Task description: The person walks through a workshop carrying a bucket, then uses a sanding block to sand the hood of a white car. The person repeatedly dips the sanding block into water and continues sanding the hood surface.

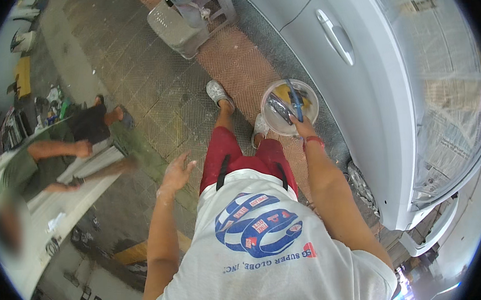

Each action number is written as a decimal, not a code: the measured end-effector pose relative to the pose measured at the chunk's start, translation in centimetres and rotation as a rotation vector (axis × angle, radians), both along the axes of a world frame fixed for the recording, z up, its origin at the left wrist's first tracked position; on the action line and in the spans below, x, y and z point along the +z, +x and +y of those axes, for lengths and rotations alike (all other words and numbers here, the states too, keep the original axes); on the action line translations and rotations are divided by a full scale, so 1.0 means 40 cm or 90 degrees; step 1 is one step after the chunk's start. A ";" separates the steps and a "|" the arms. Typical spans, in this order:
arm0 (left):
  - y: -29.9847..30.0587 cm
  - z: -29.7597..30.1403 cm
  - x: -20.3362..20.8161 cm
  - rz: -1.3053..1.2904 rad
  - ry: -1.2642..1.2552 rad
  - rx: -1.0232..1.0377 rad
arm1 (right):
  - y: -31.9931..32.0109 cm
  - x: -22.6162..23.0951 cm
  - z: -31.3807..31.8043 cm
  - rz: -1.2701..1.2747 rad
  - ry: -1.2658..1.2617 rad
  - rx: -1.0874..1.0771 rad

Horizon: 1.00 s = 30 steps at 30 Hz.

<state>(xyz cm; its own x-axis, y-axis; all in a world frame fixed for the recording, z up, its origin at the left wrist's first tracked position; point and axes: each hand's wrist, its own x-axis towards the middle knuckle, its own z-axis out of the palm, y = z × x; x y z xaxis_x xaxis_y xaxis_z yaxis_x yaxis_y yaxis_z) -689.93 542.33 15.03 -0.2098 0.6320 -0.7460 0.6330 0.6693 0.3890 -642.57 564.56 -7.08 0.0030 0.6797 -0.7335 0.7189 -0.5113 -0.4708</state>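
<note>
My right hand (304, 126), with a red band at the wrist, closes on the near end of a long, narrow blue object (296, 102); its exact kind is not clear. Beneath it is a whitish round bucket (272, 122) holding a yellow piece (282, 93), perhaps a sponge, and a dark, shiny elongated item (279, 107). My left hand (179, 171) hangs free at my left side, fingers apart, nothing in it. Pale smudges mark that wrist.
A silver-grey car door (354, 103) stands close on my right, its window area masked with paper and plastic (445, 130). Ahead is a grey plastic stool (179, 29). On the left, another person (46, 158) is beside a white panel (77, 200). Patterned matting (234, 55) covers the floor.
</note>
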 end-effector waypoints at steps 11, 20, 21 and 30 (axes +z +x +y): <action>-0.133 0.175 -0.358 0.032 0.010 -0.009 | -0.439 -0.205 0.440 0.027 -0.025 0.198; 0.090 0.298 -0.537 -0.014 0.158 -0.043 | -0.677 -0.396 0.568 -0.020 -0.052 0.271; 0.111 0.331 -0.555 -0.016 0.161 -0.039 | -0.710 -0.397 0.582 -0.028 -0.069 0.271; 0.149 0.447 -0.713 -0.055 0.105 -0.118 | -0.688 -0.566 0.645 0.016 0.027 0.353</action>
